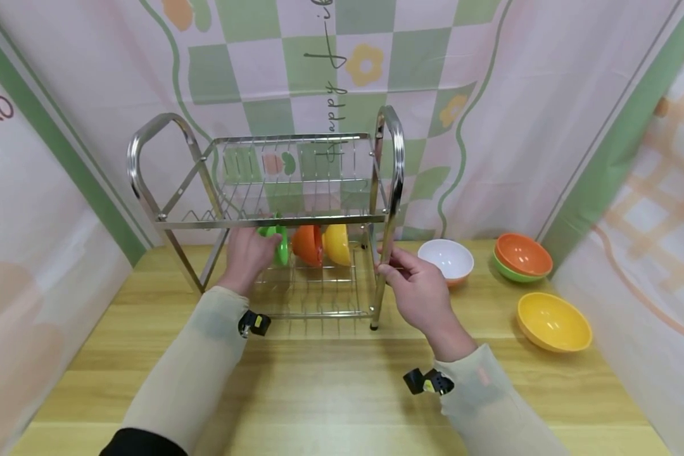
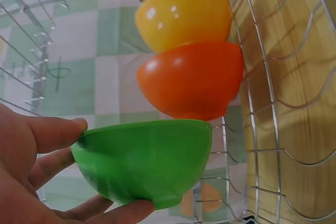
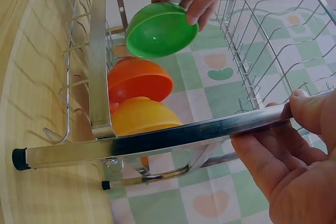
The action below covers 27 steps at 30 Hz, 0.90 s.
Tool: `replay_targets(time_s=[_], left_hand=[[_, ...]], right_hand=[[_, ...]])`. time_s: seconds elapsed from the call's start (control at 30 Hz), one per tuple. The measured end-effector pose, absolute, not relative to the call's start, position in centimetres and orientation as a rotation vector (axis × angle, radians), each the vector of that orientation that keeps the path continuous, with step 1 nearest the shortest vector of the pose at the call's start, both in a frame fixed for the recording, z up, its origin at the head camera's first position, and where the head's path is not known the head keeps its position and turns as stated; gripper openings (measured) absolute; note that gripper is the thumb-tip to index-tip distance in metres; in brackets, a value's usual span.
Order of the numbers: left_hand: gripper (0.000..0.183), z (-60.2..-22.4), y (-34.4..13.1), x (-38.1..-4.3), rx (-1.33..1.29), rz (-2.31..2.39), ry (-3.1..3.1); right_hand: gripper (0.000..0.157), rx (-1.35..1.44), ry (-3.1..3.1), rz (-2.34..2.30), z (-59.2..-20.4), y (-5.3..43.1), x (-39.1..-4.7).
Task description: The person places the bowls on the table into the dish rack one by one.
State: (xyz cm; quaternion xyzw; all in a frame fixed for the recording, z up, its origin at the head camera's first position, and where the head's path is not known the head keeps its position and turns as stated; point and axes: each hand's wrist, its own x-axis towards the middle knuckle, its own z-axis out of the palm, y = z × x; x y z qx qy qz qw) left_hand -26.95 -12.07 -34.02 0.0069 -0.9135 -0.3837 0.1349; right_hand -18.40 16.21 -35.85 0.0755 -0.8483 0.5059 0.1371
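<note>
A green bowl (image 2: 144,161) is in my left hand (image 1: 249,253), thumb at its rim and fingers under its base. It is tipped on its side over the lower tier of a chrome two-tier dish rack (image 1: 308,315). Beside it on that tier an orange bowl (image 1: 308,245) and a yellow bowl (image 1: 337,245) stand on edge, one behind the other. My right hand (image 1: 418,288) grips the rack's right front leg (image 3: 210,128) between thumb and fingers. In the head view the rack's upper shelf bar partly covers the green bowl.
Right of the rack, a white bowl (image 1: 446,258) sits on an orange one. Farther right an orange bowl (image 1: 523,253) rests in a green bowl (image 1: 515,275), with a yellow bowl (image 1: 554,322) nearer me. A patterned cloth (image 1: 422,57) hangs behind the wooden table (image 1: 330,386).
</note>
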Motion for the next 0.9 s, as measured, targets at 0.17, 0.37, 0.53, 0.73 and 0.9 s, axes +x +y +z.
replay_targets(time_s=[0.17,0.37,0.53,0.73,0.9], left_hand=[[0.058,-34.5,-12.3,-27.7,0.115,-1.129,-2.718],[0.060,-35.2,-12.4,-28.5,0.045,-1.146,-2.695],[0.063,-35.8,-12.5,-29.1,-0.021,-1.226,-2.664],[0.066,-36.2,-12.5,-29.7,-0.012,-1.295,-2.663],[0.064,-36.1,-12.3,-30.1,0.140,-1.341,-2.737]], right_hand=[[0.026,0.219,-2.458,1.456,-35.9,16.2,-18.4],[0.026,0.220,-2.454,1.465,-35.9,16.2,-18.5],[0.026,0.228,-2.445,1.472,-36.0,16.2,-18.4],[0.025,0.235,-2.433,1.477,-36.0,16.2,-18.3],[0.025,0.241,-2.434,1.468,-35.9,16.2,-18.3]])
